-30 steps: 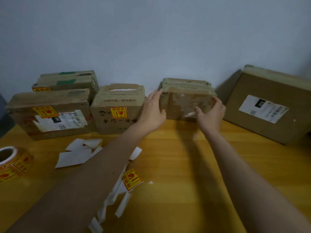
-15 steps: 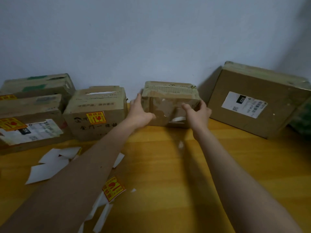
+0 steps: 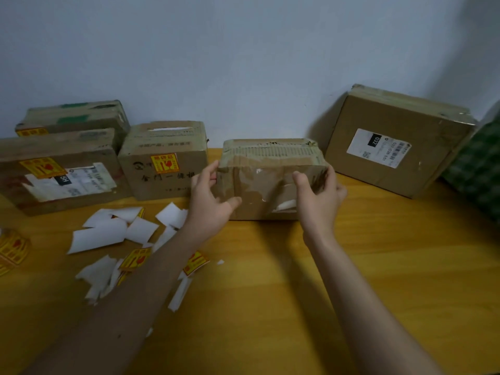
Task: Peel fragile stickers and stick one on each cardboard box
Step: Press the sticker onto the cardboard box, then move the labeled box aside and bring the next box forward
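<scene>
Holding the small taped brown cardboard box by its two ends, I curl my left hand round its left edge, thumb on the front face, and my right hand round its right edge, fingers wrapped behind, so both hands grip it and neither is free for a sticker. I judge I hold it this way to set its bare front face toward me, since it carries no yellow label. It stands on the yellow wooden table, between the labelled upright brown carton to its left and the large flat brown box with a white shipping label leaning on the pale grey wall to its right. Two more labelled boxes sit far left. Loose yellow-and-red fragile stickers and white backing scraps lie near my left forearm, with the sticker roll at the left edge.
</scene>
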